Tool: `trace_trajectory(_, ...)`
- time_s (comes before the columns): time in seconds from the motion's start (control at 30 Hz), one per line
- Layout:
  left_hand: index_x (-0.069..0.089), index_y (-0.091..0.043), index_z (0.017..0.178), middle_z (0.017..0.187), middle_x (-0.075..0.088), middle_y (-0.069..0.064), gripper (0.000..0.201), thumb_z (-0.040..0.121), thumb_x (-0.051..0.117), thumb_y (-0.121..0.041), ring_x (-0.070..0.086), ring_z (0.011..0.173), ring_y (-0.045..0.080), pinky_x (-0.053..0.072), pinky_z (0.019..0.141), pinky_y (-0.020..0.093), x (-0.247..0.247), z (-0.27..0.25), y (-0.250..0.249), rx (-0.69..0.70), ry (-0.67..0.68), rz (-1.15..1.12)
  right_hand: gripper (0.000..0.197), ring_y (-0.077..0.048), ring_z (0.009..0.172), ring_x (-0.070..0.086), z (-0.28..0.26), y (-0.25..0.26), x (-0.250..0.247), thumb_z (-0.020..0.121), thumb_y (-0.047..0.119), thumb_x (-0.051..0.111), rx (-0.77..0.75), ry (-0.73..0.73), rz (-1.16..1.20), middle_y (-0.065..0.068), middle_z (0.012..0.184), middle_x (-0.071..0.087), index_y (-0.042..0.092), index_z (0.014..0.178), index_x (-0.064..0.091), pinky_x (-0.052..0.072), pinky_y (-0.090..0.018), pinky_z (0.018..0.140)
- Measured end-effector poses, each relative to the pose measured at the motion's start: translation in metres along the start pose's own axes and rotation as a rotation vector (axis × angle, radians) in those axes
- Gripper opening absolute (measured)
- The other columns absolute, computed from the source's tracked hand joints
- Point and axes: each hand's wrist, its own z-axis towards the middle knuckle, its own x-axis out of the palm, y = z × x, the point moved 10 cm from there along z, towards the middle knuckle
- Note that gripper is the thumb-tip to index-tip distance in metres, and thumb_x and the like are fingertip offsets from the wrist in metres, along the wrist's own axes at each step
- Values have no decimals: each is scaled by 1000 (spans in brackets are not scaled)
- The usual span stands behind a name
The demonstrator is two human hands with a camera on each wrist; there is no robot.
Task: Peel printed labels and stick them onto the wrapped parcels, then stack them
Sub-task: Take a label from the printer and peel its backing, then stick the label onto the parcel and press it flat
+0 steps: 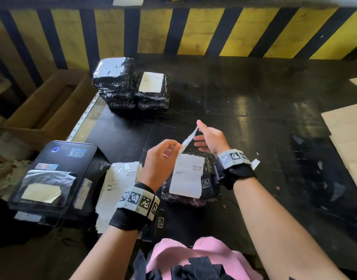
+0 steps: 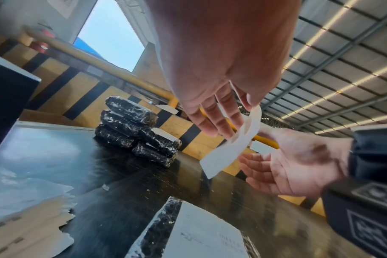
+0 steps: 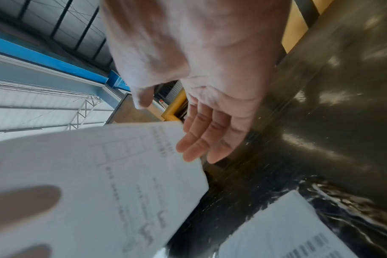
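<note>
My left hand [image 1: 174, 149] pinches one end of a white printed label [image 1: 188, 139], raised above the black table [image 1: 244, 118]. In the left wrist view its thumb and fingers [image 2: 221, 122] clamp the curling label [image 2: 227, 153]. My right hand [image 1: 200, 133] hovers just beyond with straight fingers, its thumb at the label's far end. The right wrist view shows the fingers [image 3: 201, 139] beside the label's corner [image 3: 99, 174]. Below lies a black wrapped parcel [image 1: 185, 201] with a label [image 1: 187, 176] stuck on top. Two stacks of wrapped parcels [image 1: 115, 81] stand at the back left.
A dark label printer [image 1: 52, 168] sits at the front left, with loose white backing sheets [image 1: 117, 178] beside it. An open cardboard box [image 1: 46, 110] stands off the table's left edge. Cardboard sheets [image 1: 347, 134] lie at the right. A yellow-and-black barrier [image 1: 193, 31] closes the back.
</note>
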Motion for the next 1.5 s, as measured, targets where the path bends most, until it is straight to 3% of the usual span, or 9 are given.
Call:
trace_trajectory(0.2,70,-10,100,102,71,3,16,92,63,-23,62,79,4,51,68,9,7,-17,-3,81,81,22,13,-9,71,70,-5,12,-10,94,29,58,-89,-127,-23,-4,91,74,19,86,61,56,-25,67)
trace_trajectory(0.3,64,-15,109,119,62,-1,24,90,64,-31,58,101,8,52,84,18,7,-25,7,61,105,64,15,-6,70,69,-11,19,-17,96,27,56,-158,-185,-77,3,84,71,21,82,60,56,-24,68)
trace_trajectory(0.43,40,-23,138,143,38,-6,59,87,65,-43,40,127,10,42,104,34,6,-35,44,-191,178,-20,19,-18,81,68,-21,30,-31,95,30,54,-249,-300,-151,-3,90,71,16,89,65,56,-31,74)
trace_trajectory(0.53,25,-24,149,152,32,-2,71,90,61,-43,42,124,9,46,97,28,6,-42,62,-324,236,-82,16,-9,72,64,-31,36,-29,97,25,55,-272,-254,-99,1,85,68,12,94,64,57,-18,61)
trace_trajectory(0.67,23,-22,150,144,44,0,63,96,54,-34,52,115,11,48,60,9,9,-42,72,-372,278,-128,16,-4,76,66,-44,34,-24,97,25,56,-279,-218,-68,3,86,69,13,95,65,55,-14,59)
trace_trajectory(0.87,45,-19,134,98,70,3,35,100,49,-23,69,83,16,59,74,34,15,-46,78,-373,281,-190,14,-18,84,71,-47,11,-26,94,29,59,-221,-244,-75,0,87,73,23,83,65,60,-42,78)
trace_trajectory(1.0,55,-11,124,78,70,5,29,96,56,-15,68,70,16,60,73,32,16,-53,78,-323,285,-184,12,-19,85,70,-49,-3,-30,93,29,59,-183,-275,-112,-1,89,72,23,83,64,59,-45,81)
trace_trajectory(1.33,46,-16,136,111,65,2,42,97,53,-32,64,95,16,53,73,22,23,-62,98,-444,300,-66,11,-16,80,69,-50,-16,-19,94,28,58,-162,-205,-114,-3,93,72,20,91,65,59,-33,73)
trace_trajectory(1.5,60,-12,117,94,71,0,23,98,53,-24,69,73,8,55,67,20,27,-61,91,-394,296,-146,11,-24,86,71,-45,-19,-19,94,30,59,-146,-188,-100,-5,93,73,21,91,65,60,-40,77)
